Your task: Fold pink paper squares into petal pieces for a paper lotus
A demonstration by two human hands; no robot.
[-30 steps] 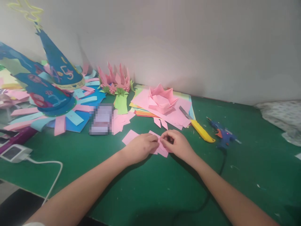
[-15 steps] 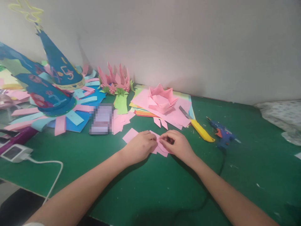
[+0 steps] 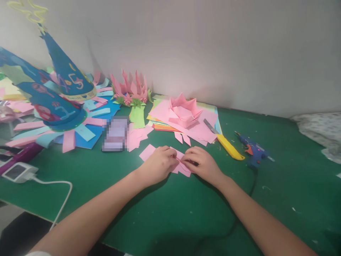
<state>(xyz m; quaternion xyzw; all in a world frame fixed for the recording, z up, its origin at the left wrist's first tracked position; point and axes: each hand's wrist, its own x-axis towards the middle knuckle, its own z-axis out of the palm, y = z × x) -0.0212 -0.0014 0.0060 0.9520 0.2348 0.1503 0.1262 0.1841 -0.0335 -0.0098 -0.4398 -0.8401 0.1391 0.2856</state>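
Observation:
My left hand [image 3: 161, 163] and my right hand [image 3: 201, 161] meet near the middle of the green table, fingertips almost touching. Both are closed in a pinch on a small piece of pink paper [image 3: 180, 160], its shape mostly covered by my fingers. Under and around them lie more pink paper pieces [image 3: 183, 171]. One pink paper square [image 3: 147, 152] sticks out beyond my left hand. Behind my hands, two small pink paper petals [image 3: 182, 138] rest by a stack of coloured paper.
A folded pink paper flower [image 3: 183, 110] sits on the paper stack [image 3: 158, 115]. To the right lie a yellow utility knife [image 3: 229, 147], blade out, and a blue glue gun [image 3: 255, 153]. Leftward are a phone [image 3: 115, 135], a pink paper crown [image 3: 130, 87] and blue cone hats [image 3: 66, 67].
My fingertips have shifted slightly on the pink paper, and my right fingers are a little more closed. The other things lie as before, with the view moved slightly.

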